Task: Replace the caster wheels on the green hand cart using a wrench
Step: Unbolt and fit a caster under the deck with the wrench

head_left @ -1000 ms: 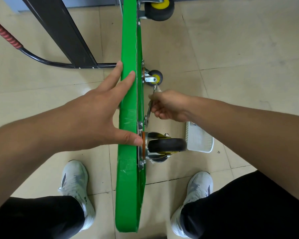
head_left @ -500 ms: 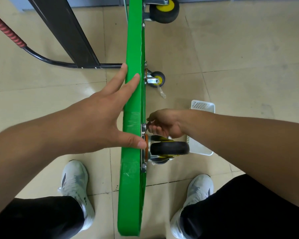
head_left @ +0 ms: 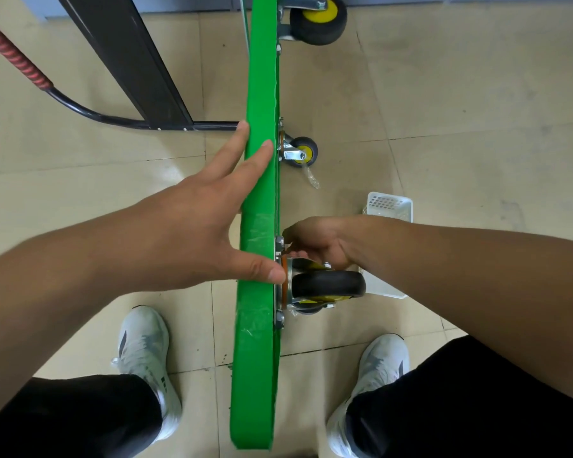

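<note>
The green hand cart deck (head_left: pixel 258 94) stands on its edge between my feet, its wheel side facing right. My left hand (head_left: pixel 196 226) rests on the top edge with straight fingers, and its thumb reaches the near caster's plate. The near caster wheel (head_left: pixel 328 284) is black with a yellow hub. My right hand (head_left: pixel 321 239) is curled just above it at the upper nut (head_left: pixel 279 241), gripping the wrench, which is almost wholly hidden under the fingers. A lower nut (head_left: pixel 280 320) shows below the plate. Two more casters, one smaller (head_left: pixel 300 152) and one larger (head_left: pixel 318 18), sit farther along.
A white plastic basket (head_left: pixel 389 206) stands on the tiled floor behind my right forearm. A clear plastic scrap (head_left: pixel 311 178) lies near the smaller caster. The cart's black handle with a red grip (head_left: pixel 17 61) and a dark panel (head_left: pixel 129 61) lie left. My white shoes flank the deck.
My right hand has come down from beside the smaller caster to the near caster's upper nut, and the wrench it held in plain sight is now covered. My left hand has stayed put.
</note>
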### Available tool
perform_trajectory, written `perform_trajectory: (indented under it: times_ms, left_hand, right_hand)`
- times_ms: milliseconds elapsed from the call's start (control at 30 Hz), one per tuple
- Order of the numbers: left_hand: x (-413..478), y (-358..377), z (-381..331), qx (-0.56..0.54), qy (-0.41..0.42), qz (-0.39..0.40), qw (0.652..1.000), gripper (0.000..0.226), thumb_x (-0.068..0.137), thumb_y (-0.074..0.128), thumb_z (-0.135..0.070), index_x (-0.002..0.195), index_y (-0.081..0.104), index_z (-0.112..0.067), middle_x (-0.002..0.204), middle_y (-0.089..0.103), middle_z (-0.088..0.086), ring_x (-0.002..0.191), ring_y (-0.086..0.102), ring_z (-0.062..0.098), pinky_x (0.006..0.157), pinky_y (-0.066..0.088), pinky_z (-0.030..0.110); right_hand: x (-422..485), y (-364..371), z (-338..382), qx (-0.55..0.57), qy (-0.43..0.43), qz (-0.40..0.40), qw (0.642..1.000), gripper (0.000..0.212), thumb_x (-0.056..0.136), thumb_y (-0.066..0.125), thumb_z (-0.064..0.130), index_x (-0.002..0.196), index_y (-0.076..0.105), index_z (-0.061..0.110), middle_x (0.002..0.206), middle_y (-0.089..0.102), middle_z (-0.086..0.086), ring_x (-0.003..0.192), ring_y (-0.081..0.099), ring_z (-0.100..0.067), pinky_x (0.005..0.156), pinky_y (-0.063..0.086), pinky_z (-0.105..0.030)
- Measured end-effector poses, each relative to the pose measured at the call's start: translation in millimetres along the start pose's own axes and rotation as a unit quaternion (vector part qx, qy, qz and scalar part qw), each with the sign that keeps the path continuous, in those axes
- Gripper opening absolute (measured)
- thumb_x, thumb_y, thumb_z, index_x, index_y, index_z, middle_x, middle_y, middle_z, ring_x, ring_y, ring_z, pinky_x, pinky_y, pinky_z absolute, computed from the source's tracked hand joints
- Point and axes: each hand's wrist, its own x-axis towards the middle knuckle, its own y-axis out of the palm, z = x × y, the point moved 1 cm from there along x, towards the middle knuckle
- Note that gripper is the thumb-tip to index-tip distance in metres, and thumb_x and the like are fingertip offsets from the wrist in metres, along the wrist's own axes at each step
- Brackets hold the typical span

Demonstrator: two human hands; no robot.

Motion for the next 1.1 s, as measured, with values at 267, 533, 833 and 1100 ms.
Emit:
perform_trajectory:
  times_ms: [267,533,833,1100]
  left_hand:
    - [1.5,0.7,-0.3,0.0,-0.002,-0.002,1.0,0.14,0.045,0.066,-0.082,0.154,-0.015,-0.048,0.151,-0.037,-0.034,0.143,0.031,0.005,0.11,0.039,0.026]
    - [1.4,0.9,0.6,-0.001,0.0,-0.007,1.0,0.14,0.045,0.067,-0.081,0.154,-0.014,-0.046,0.152,-0.035,-0.033,0.143,0.032,0.005,0.108,0.037,0.022]
    - [2.9,1.5,1.8,0.011,-0.004,-0.008,1.0,0.14,0.046,0.065,-0.089,0.155,-0.013,-0.046,0.153,-0.034,-0.034,0.134,0.04,0.003,0.102,0.04,0.02]
    - [2.0,1.8,0.6,0.006,-0.008,-0.008,1.0,0.14,0.046,0.065,-0.089,0.154,-0.013,-0.048,0.151,-0.033,-0.037,0.131,0.042,0.003,0.103,0.042,0.022]
  right_hand:
    - [-3.1,4.4,7.3,0.087,0.029,-0.009,0.996,0.024,0.108,0.047,0.017,0.101,0.063,0.001,0.089,0.069,-0.011,0.063,0.071,-0.014,0.058,0.06,-0.021]
    - [-25.7,14.3,30.7,-0.026,-0.043,-0.077,0.996,0.033,0.111,0.043,0.026,0.093,0.06,0.005,0.064,0.066,-0.008,0.05,0.063,-0.012,0.045,0.053,-0.02]
    - [-63.6,25.9,47.2,-0.201,-0.263,-0.134,0.934,0.037,0.11,0.046,0.027,0.113,0.06,-0.007,0.079,0.072,-0.019,0.065,0.073,-0.026,0.061,0.059,-0.03]
    - [-88.8,35.6,37.5,-0.349,-0.414,-0.178,0.822,0.026,0.107,0.051,0.022,0.099,0.058,-0.002,0.077,0.075,-0.011,0.065,0.075,-0.022,0.069,0.064,-0.046]
